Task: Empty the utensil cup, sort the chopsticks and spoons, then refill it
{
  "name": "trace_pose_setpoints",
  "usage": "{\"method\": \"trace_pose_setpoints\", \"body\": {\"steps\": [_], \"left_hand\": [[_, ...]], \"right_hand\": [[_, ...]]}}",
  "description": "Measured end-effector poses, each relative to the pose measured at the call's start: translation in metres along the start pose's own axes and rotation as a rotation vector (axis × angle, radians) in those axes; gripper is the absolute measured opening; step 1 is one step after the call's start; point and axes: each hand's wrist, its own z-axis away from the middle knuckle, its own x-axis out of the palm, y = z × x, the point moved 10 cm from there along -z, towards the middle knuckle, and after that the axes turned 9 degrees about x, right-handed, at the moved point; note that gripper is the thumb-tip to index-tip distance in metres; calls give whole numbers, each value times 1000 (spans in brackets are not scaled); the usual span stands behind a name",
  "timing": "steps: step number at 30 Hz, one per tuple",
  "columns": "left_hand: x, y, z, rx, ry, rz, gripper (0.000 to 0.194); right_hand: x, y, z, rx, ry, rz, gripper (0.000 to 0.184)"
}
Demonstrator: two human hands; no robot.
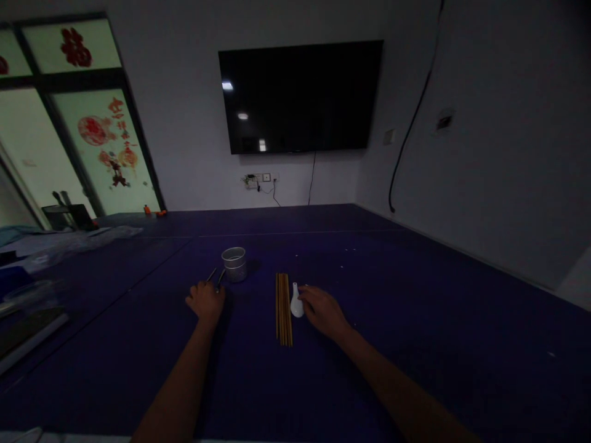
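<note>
On the dark blue table, my left hand (206, 301) is closed over thin metal utensils (221, 279). Their narrow ends stick out past my fingers, and the rest is hidden under the hand. Just beyond it stands a silver metal cup (234, 266), upright. My right hand (323, 311) has its fingertips closed at the edge of a white soup spoon (297, 306), which lies with its handle pointing away from me. Left of the spoon, a bundle of wooden chopsticks (283, 309) lies side by side, lengthwise.
Clear plastic bags (76, 246) and a dark flat board-like thing (32, 335) lie at the left. Small orange items (157, 212) sit at the far table edge. A television (302, 97) hangs on the wall, and a black cable (410, 132) runs down at the right.
</note>
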Motion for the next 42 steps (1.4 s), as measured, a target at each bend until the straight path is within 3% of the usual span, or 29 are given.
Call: {"method": "trace_pose_setpoints", "body": {"steps": [7, 16, 19, 23, 26, 28, 33, 35, 38, 42], "left_hand": [[9, 4, -1, 30, -94, -33, 35], [12, -1, -2, -23, -112, 62, 32], [3, -11, -3, -110, 19, 201, 32], [-29, -24, 4, -195, 441, 485, 36], [-57, -4, 19, -36, 717, 639, 38], [-69, 25, 32, 139, 760, 682, 37], [-73, 126, 84, 696, 613, 555, 33], [-71, 156, 107, 897, 562, 511, 31], [-69, 170, 122, 987, 541, 521, 32], [-66, 172, 124, 1021, 510, 541, 34]], "right_hand": [[-5, -5, -1, 6, -6, 11, 27], [-5, -5, -1, 16, -6, 22, 28], [-5, -6, -1, 10, 8, 30, 28], [-9, -7, 0, 6, 48, 27, 27], [-12, -9, 0, 13, 70, 17, 28], [-14, -11, -1, 24, 76, -9, 29], [-15, -13, -3, 132, 24, -199, 28], [-9, -12, -3, 205, -27, -351, 31], [1, -11, -2, 303, -88, -639, 35], [7, -11, -2, 380, -62, -936, 32]]}}
